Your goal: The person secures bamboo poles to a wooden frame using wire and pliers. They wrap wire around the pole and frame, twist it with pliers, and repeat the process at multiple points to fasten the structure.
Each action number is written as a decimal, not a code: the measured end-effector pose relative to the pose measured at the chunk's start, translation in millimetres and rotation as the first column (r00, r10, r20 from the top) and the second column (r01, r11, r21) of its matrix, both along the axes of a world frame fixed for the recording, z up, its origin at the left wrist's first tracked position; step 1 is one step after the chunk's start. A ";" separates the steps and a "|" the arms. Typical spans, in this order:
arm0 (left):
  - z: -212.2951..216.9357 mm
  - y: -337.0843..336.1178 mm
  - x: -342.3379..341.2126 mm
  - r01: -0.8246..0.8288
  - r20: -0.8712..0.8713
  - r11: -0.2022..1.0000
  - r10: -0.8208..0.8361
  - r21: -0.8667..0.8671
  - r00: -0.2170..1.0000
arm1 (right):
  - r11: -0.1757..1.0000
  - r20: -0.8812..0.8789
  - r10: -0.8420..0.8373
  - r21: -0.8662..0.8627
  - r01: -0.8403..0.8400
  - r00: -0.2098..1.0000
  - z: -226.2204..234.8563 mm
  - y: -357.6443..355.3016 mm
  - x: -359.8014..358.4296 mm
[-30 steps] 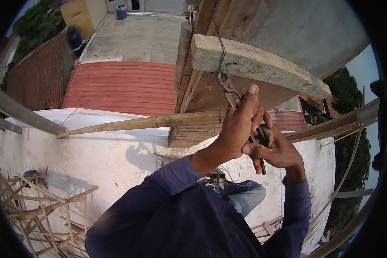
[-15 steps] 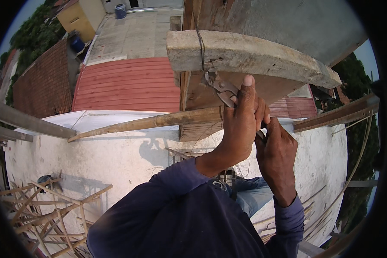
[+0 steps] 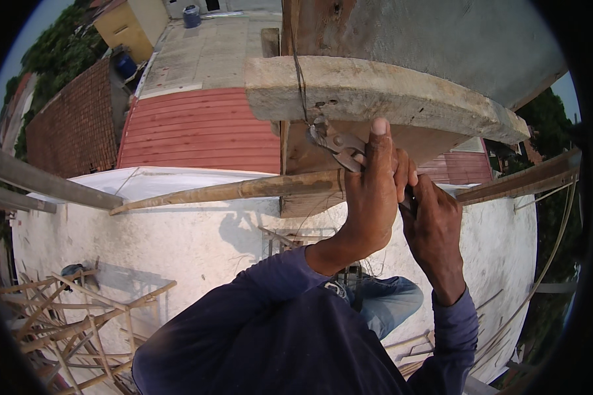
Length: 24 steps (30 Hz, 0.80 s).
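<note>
My left hand (image 3: 373, 191) grips the handles of metal pincers (image 3: 336, 145), thumb pointing up. The pincer jaws bite a thin tie wire (image 3: 300, 85) that runs over a rough wooden plank (image 3: 375, 95) fixed across an upright timber post (image 3: 310, 26). My right hand (image 3: 433, 227) is closed around the lower ends of the pincer handles, just right of my left hand. Both forearms wear dark blue sleeves. A wooden pole (image 3: 230, 191) crosses behind the hands.
Far below lie a white flat roof (image 3: 178, 243), a red corrugated roof (image 3: 197, 131) and a brick wall (image 3: 72, 125). Bamboo scaffolding (image 3: 66, 316) stands at lower left. A concrete slab (image 3: 454, 39) hangs above right. My jeans-clad knee (image 3: 389, 303) shows beneath the hands.
The view has shifted so the plank and hands sit more to the left and closer. Both hands have stayed on the pincers, which now bite the wire under the plank.
</note>
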State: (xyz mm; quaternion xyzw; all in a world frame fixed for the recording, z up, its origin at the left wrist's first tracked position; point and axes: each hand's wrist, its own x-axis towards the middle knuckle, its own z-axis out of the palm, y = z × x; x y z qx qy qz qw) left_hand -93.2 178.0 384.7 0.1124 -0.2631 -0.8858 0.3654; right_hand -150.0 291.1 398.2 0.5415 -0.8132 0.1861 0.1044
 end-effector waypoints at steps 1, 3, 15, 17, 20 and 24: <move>-0.4 0.0 -1.5 -0.009 -0.013 1.000 0.009 -0.004 1.000 | 1.000 0.010 0.005 -0.003 -0.005 1.000 0.6 -1.2 -1.8; -1.2 -0.4 -3.3 -0.008 0.003 1.000 0.008 -0.023 1.000 | 1.000 0.015 0.006 -0.016 -0.006 1.000 1.9 -2.7 -2.9; -54.9 -53.2 59.5 0.410 -0.092 0.859 -0.455 -0.306 0.886 | 0.997 0.997 0.074 -0.074 0.012 0.004 -33.7 -15.0 66.9; -59.0 -65.6 63.4 0.473 -0.094 0.794 -0.543 -0.382 0.835 | 0.987 0.904 0.158 -0.157 0.034 -0.397 -46.0 -19.7 76.9; -55.6 -74.5 65.1 0.542 -0.098 0.711 -0.641 -0.448 0.761 | 0.958 0.699 0.215 -0.288 0.008 -0.682 -62.3 -21.2 84.0; -45.2 -66.0 67.6 0.584 0.019 0.731 -0.619 -0.352 0.785 | 0.936 0.514 0.214 -0.352 0.023 -0.831 -76.4 -18.7 80.9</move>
